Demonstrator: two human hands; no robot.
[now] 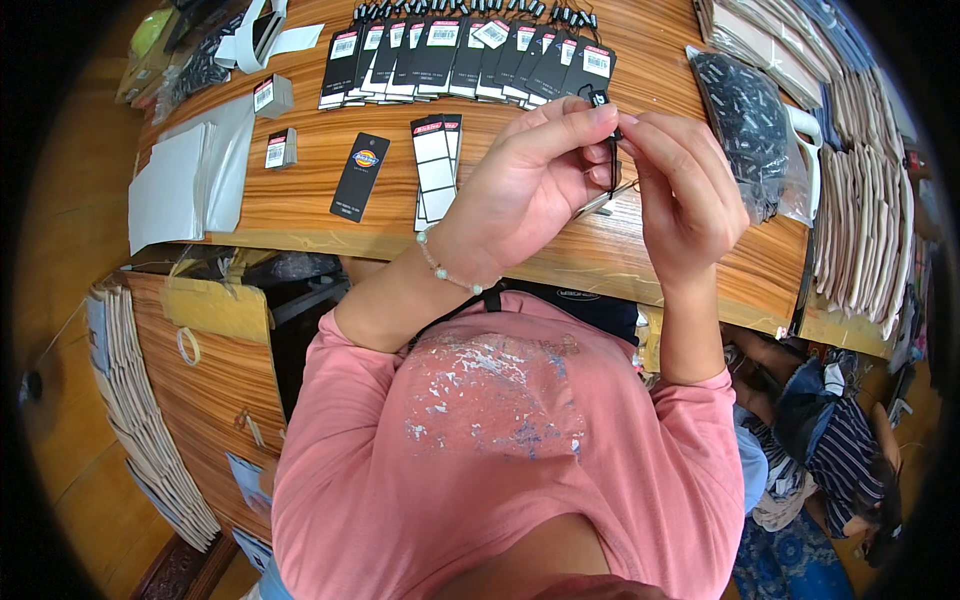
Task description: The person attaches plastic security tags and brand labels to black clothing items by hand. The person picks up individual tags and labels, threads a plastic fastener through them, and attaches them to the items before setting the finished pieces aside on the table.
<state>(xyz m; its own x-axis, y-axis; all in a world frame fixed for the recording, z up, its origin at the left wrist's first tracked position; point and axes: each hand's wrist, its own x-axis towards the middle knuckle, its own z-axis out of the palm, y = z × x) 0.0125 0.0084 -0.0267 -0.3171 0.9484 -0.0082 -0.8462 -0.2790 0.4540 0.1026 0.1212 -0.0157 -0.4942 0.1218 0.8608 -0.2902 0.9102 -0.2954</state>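
Above the wooden table, a black hang-tag string (613, 165) with a small black plastic seal is pinched at my fingertips. My left hand (550, 155), with a beaded bracelet at its wrist, grips it between thumb and fingers. My right hand (690, 185) is closed at the same spot, its thumb and forefinger on the string. Below them lies a slim metal tool (607, 198), mostly hidden by my left hand. Left of my left wrist are white label strips (436, 170) and a single black hang tag (360, 175). Overlapping black hang tags (440, 60) with strings line the far side.
Two small label stacks, a larger (281, 98) and a smaller (281, 149), stand near white sheets (180, 185) at left. A clear bag of black string seals (740, 130) lies at right, beside piled beige folded pieces (865, 220). Another person (845, 450) is at lower right.
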